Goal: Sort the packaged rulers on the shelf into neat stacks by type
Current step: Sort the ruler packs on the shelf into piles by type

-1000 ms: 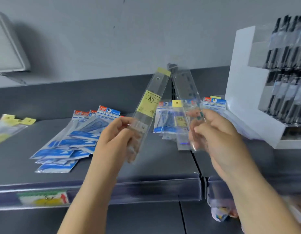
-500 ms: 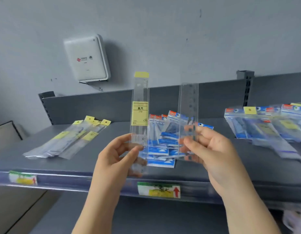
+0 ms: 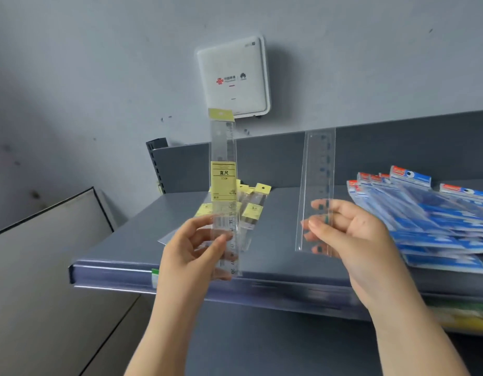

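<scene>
Grey wall (image 3: 99, 63) behind everything, with a white router box (image 3: 233, 77) mounted on it, red logo on its face. Below that, a grey metal shelf (image 3: 142, 226) running from centre to the right edge, dark back panel behind, clear price rail along the front lip. At lower left, a pale slanted board (image 3: 45, 267) with a dark edge.

On the right part of the shelf, a fanned pile of blue-carded packets (image 3: 435, 226), red and blue headers at their far ends, overlapping one another and reaching close to the front lip. Toward the left end of the shelf, a smaller pile of yellow-labelled ruler packets (image 3: 255, 207), lying flat, partly hidden behind the raised ruler.

Held upright above the front lip, well apart from each other: in the left hand (image 3: 191, 251), a yellow-tagged clear ruler (image 3: 224, 185), yellow header at the top, yellow label at mid-length, printed scale showing near the bottom; grip clamped on its lower part, thumb in front, fingers behind. In the right hand (image 3: 354, 234), a plain clear ruler sleeve (image 3: 317, 172), no yellow tag visible, dark markings down its length; grip pinched on its lower half, fingertips seen through the plastic. Both forearms bare, rising from the bottom edge.
</scene>
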### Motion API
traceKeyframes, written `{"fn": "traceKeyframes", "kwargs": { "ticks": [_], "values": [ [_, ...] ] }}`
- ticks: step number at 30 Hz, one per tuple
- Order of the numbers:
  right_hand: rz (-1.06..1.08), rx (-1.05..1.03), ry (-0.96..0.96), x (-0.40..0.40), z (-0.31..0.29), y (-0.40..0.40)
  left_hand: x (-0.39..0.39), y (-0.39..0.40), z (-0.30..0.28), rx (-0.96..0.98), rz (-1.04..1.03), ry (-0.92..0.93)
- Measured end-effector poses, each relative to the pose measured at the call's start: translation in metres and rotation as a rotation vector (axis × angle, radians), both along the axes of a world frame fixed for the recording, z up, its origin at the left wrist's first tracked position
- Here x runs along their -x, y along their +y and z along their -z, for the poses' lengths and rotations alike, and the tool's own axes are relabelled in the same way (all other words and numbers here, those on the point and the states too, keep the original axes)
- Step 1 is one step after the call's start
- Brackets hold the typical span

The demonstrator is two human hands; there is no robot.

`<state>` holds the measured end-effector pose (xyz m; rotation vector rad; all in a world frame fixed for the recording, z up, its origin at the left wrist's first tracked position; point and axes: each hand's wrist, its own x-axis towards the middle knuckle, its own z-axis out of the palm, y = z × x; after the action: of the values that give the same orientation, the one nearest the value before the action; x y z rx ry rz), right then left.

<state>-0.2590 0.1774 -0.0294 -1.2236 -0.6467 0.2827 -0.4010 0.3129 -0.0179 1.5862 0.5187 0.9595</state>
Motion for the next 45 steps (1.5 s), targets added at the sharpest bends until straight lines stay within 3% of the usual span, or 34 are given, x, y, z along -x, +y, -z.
{"fn": "traceKeyframes", "kwargs": {
  "ticks": [11,22,25,28,30,32,35,45],
  "values": [
    [-0.041,0.140,-0.238,0.007,-0.013,0.094,0.005,0.082,-0.003,-0.017,-0.034,-0.013],
    [0.101,0.235,-0.228,0.022,-0.021,0.151,0.004,0.154,-0.006,0.006,0.204,-0.061],
    [0.130,0.407,-0.238,0.026,-0.028,0.177,0.007,0.177,-0.009,0.068,0.313,-0.086],
    [0.333,0.788,-0.390,0.030,-0.028,0.195,0.002,0.188,-0.012,0.113,0.426,-0.067],
    [0.446,0.783,-0.378,0.036,-0.025,0.195,-0.007,0.190,-0.013,0.099,0.485,-0.002],
    [0.508,0.711,-0.359,0.041,-0.021,0.189,-0.018,0.190,-0.012,0.013,0.503,0.106],
    [0.576,0.706,-0.368,0.044,-0.017,0.178,-0.029,0.193,-0.005,-0.347,0.332,0.307],
    [0.656,0.958,-0.580,0.042,-0.019,0.114,-0.036,0.144,-0.007,-0.949,0.183,0.377]
  ]
}}
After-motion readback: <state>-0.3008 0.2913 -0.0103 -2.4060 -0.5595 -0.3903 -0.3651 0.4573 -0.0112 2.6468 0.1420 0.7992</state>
